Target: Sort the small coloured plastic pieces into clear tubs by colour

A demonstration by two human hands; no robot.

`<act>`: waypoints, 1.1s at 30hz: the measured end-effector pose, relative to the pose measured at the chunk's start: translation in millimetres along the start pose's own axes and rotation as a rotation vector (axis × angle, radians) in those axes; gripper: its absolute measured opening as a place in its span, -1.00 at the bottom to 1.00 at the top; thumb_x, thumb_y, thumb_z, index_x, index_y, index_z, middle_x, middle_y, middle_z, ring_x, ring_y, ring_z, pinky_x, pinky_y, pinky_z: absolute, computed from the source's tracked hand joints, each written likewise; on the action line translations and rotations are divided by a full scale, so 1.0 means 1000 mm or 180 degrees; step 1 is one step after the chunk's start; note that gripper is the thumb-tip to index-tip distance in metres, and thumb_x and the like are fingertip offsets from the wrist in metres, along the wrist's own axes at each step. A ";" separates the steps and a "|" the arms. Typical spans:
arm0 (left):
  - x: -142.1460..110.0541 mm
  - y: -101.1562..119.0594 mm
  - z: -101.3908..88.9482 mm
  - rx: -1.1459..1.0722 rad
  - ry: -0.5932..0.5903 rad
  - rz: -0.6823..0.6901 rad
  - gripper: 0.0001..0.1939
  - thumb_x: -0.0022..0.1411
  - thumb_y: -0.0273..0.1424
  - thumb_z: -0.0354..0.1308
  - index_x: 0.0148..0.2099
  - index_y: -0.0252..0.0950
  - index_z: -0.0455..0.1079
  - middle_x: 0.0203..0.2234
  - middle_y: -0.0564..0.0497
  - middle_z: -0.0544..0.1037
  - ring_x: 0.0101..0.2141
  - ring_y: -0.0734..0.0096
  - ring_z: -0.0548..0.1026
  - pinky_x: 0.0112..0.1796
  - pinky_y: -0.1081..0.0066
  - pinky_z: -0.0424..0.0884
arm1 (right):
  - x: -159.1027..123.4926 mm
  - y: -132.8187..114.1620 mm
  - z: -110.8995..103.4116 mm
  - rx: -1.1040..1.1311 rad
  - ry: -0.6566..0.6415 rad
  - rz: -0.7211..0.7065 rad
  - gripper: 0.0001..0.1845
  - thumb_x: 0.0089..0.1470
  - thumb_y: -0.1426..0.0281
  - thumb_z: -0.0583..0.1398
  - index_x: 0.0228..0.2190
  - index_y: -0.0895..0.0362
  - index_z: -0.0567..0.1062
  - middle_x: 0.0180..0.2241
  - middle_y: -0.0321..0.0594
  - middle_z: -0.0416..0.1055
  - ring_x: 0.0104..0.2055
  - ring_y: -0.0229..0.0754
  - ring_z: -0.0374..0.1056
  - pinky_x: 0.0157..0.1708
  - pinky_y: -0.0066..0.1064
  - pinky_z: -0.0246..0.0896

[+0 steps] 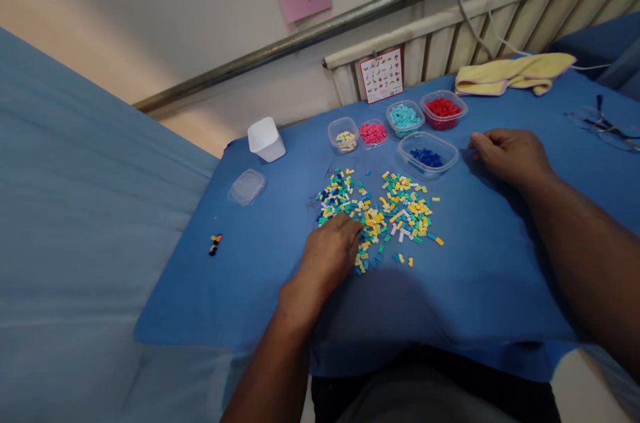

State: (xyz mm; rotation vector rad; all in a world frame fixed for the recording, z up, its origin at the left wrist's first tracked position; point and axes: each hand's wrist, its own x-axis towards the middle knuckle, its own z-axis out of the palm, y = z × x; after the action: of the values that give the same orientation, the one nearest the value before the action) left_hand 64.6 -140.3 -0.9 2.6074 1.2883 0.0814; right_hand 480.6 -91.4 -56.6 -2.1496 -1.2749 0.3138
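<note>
Small toy building bricks (pixel 410 209) in yellow, green, white and blue lie scattered in two merging heaps mid-table. My left hand (pixel 333 246) rests at the near left of the heaps, fingers curled down among the bricks; what its fingertips hold, if anything, is hidden. My right hand (pixel 513 155) is held closed on the right side, its thumb against the bent fingers, and anything between them is too small to make out. Just left of it stands a clear tub (pixel 435 169) with dark blue bricks inside.
Behind stand clear tubs of red bricks (pixel 443 108), turquoise bricks (pixel 405 116), pink bricks (pixel 373 133) and cream bricks (pixel 346 139). A white container (pixel 267 139), lid (pixel 248 187) and small brick piece (pixel 215 244) lie left. A yellow cloth (pixel 515 73) and glasses (pixel 607 126) lie right.
</note>
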 end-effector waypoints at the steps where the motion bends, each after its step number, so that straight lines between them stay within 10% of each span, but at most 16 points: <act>1: 0.004 0.004 0.001 -0.0106 0.0036 0.0104 -0.74 0.60 -0.40 0.10 0.10 -0.21 0.63 -0.06 -0.12 0.67 -0.03 0.16 0.67 -0.01 0.22 0.63 | 0.000 0.000 0.000 -0.0009 0.0002 0.0005 -0.53 0.30 0.01 0.15 -0.42 0.05 0.64 -0.42 -0.15 0.64 -0.32 -0.02 0.47 -0.35 -0.24 0.13; 8: 0.010 -0.008 0.008 -0.0270 0.0990 -0.0056 -0.50 0.63 -0.14 0.13 0.38 -0.35 0.48 0.36 -0.34 0.52 0.40 -0.07 0.46 0.43 -0.04 0.36 | -0.005 -0.008 -0.006 0.0018 -0.0126 0.0067 -0.54 0.33 0.05 0.16 -0.38 0.08 0.65 -0.36 -0.09 0.67 -0.33 -0.06 0.45 -0.35 -0.25 0.15; 16: 0.032 -0.016 0.020 0.0032 -0.0008 -0.0843 -0.02 0.64 0.16 -0.20 0.65 -0.61 -0.03 0.63 -0.58 -0.11 0.63 -0.37 -0.13 0.54 -0.28 -0.02 | -0.003 -0.006 -0.004 -0.0116 -0.0103 0.0050 -0.53 0.33 0.03 0.14 -0.33 0.08 0.68 -0.32 -0.10 0.69 -0.27 -0.04 0.46 -0.32 -0.25 0.15; 25: 0.091 0.030 0.021 0.0105 -0.0235 -0.0724 0.08 0.60 0.25 -0.23 0.67 -0.65 -0.07 0.65 -0.50 -0.18 0.64 -0.24 -0.20 0.59 -0.11 -0.11 | -0.004 -0.005 -0.004 -0.0101 -0.0075 -0.0009 -0.53 0.32 0.05 0.14 -0.35 0.09 0.68 -0.33 -0.08 0.68 -0.26 -0.04 0.48 -0.29 -0.24 0.18; 33: 0.078 0.064 0.030 0.0040 -0.0272 -0.0361 0.07 0.59 0.26 -0.27 0.67 -0.60 -0.03 0.66 -0.43 -0.14 0.65 -0.19 -0.22 0.60 -0.08 -0.10 | -0.004 -0.007 -0.005 -0.0104 -0.0108 0.0058 -0.56 0.31 0.05 0.16 -0.37 0.06 0.67 -0.34 -0.10 0.66 -0.25 -0.01 0.48 -0.28 -0.23 0.18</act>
State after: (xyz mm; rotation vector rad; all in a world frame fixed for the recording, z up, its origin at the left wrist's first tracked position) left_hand 166.3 -122.0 -19.3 2.5125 1.4072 -0.0570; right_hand 476.2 -94.4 -49.0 -2.1932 -1.2882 0.3407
